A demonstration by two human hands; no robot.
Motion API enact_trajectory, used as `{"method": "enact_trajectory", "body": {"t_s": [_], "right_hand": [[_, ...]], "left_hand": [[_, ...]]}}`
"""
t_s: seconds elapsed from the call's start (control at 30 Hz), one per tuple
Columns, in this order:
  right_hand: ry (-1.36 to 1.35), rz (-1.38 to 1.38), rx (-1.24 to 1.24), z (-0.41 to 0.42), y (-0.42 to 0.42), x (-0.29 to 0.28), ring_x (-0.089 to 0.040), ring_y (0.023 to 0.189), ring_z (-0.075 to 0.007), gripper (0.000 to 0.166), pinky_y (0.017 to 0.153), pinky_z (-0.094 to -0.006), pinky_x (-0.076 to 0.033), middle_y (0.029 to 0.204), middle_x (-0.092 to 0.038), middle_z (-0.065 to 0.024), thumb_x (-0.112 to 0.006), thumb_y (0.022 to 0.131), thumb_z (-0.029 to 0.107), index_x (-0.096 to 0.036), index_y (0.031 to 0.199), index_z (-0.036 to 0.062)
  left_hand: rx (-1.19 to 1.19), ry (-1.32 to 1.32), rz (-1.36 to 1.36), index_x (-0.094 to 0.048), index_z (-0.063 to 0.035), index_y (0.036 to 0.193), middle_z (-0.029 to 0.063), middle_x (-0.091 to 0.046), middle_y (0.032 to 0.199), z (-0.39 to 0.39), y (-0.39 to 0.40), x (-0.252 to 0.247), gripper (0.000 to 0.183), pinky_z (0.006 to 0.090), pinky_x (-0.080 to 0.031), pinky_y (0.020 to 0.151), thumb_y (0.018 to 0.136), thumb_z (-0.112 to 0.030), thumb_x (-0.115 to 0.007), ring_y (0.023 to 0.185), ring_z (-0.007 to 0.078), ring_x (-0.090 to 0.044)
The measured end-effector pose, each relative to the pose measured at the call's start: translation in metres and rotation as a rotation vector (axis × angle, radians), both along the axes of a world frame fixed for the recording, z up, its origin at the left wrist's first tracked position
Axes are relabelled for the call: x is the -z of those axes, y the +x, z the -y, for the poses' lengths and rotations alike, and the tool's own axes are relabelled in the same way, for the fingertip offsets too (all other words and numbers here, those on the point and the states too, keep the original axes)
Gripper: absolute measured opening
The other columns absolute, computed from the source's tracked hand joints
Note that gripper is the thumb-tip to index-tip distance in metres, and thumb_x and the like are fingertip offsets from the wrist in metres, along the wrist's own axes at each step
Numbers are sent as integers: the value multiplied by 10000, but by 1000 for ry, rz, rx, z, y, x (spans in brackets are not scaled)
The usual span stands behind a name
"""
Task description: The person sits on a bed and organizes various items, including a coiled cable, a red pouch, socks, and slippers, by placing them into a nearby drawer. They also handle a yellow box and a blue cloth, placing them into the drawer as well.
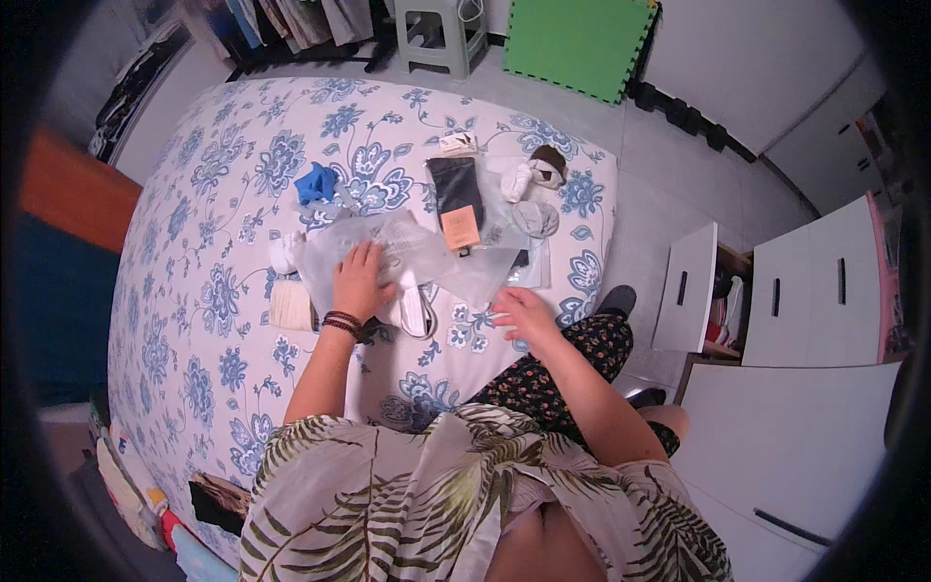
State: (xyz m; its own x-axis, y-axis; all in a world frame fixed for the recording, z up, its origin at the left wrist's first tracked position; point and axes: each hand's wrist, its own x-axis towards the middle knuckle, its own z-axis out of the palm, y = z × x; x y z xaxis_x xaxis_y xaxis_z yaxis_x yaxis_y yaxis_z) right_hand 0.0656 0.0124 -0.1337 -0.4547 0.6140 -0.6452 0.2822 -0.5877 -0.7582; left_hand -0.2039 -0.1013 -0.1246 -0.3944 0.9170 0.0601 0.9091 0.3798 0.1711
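Note:
My left hand [358, 280], with dark beaded bracelets at its wrist, lies palm down on a translucent plastic bag [407, 244]. Just beyond the bag's right end, my right hand [527, 318] hovers with its fingers apart and nothing visible in them. A folded cream cloth [289, 305] is left of my left hand, and a white strap-like item [417, 313] lies to its right. Farther up, a black packaged garment [456, 190] bears an orange card [460, 227]. Rolled socks [536, 218] sit right of it. A crumpled blue cloth [316, 183] lies at the upper left.
Everything is on a bed with a floral sheet [182, 291]. At right stands a white drawer cabinet [778, 291] with one drawer [684, 287] pulled out. A plastic stool [440, 36] and a green foam mat [574, 47] are past the bed's far edge.

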Motion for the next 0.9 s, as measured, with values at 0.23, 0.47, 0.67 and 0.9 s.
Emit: {"method": "enact_trajectory", "body": {"t_s": [0.23,0.47,0.67,0.9], "right_hand": [[77,-153,57,12,-21,-3,-603,637,-135,174,546,-231,-453,745,-576,-40,-551,899,218,-539,912,46],[32,-22,87,46,28,3,-518,533,-116,122,481,-228,-429,686,-548,-38,-527,893,164,-539,926,47],[-36,-40,-140,81,22,10,-535,534,-118,119,482,-233,-449,703,-558,-36,-547,882,135,-536,958,45],[-30,-81,-88,86,38,2,-544,564,-106,135,518,-220,-461,726,-577,-29,-534,894,125,-561,994,38]], "left_hand": [[-217,291,411,-567,-4,861,116,-624,766,51,-28,11,171,341,-453,637,795,-160,-593,713,272,-595],[-303,833,1292,-578,-47,951,-31,-590,878,97,-73,-32,89,205,-429,708,882,-90,-541,784,52,-529],[-320,1039,1523,-538,-40,1042,44,-603,1007,129,-94,-45,163,288,-462,841,902,-96,-475,916,146,-578],[-486,1205,1908,-549,10,1124,140,-599,1124,147,-108,-22,297,420,-453,933,920,-182,-450,1037,283,-578]]}}
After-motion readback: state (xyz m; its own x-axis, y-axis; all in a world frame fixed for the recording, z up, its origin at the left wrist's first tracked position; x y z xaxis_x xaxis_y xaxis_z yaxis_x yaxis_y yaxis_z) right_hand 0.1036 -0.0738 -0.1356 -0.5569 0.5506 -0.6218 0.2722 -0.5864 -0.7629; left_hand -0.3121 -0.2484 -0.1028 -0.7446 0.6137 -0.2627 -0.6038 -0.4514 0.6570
